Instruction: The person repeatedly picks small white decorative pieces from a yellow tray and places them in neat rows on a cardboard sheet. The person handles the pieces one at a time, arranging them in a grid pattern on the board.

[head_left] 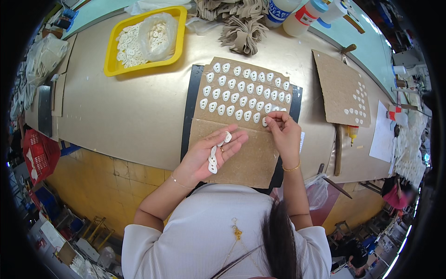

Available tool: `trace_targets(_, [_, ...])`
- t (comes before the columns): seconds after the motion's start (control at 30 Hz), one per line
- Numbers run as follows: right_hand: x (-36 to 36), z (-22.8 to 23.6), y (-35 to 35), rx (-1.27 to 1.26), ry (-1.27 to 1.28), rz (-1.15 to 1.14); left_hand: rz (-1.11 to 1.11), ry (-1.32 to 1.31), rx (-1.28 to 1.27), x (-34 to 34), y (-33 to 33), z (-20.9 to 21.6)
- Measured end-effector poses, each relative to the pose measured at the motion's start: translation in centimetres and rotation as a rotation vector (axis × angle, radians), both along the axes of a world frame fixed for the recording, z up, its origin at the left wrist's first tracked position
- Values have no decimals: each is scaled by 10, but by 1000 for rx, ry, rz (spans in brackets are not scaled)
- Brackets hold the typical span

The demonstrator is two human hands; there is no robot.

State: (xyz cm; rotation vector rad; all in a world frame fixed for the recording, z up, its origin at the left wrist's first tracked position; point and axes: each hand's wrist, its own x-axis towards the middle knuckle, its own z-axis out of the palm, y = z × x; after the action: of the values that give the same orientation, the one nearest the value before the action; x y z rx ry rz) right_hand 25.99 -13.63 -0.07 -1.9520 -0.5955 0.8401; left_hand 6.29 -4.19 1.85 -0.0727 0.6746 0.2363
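Note:
A brown cardboard sheet point(232, 153) lies in front of me, with rows of small white oval pieces point(231, 83), each with two holes, set out on its far half. My left hand point(211, 149) is turned palm up over the sheet's near left part. Several loose white two-hole pieces point(213, 162) rest on its palm and fingers. My right hand point(283, 132) is at the right end of the nearest row. Its thumb and fingertips pinch one white two-hole piece point(265, 122) at the cardboard; whether they still bear its weight is hard to see.
A black board point(186, 125) shows under the cardboard. At the far left stands a yellow tray point(111, 65) with white pieces and a plastic bag. Grey-brown cut strips point(241, 32) and bottles point(299, 21) stand at the back. Another cardboard point(332, 88), a hammer point(348, 49) and scissors point(332, 181) lie right.

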Motion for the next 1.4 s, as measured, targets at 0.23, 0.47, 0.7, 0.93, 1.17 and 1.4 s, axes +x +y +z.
trace_targets(0.23, [-4,1,2,-100,-363,157,-125,39,111,-10,0,-10])
trace_targets(0.47, [-9,17,4,20,-410,295,-245,120,333,-6,-3,-10])
trace_targets(0.7, [-19,30,-5,270,358,512,-347,112,375,-2,-4,-8])
trace_targets(0.93, [-14,38,-15,154,31,667,-462,148,497,2,-12,-7])
trace_targets(1.17, [10,2,-35,200,136,57,-425,167,417,3,-9,-5])
trace_targets(1.4, [13,5,-23,-66,67,27,-436,194,543,5,-4,-6])
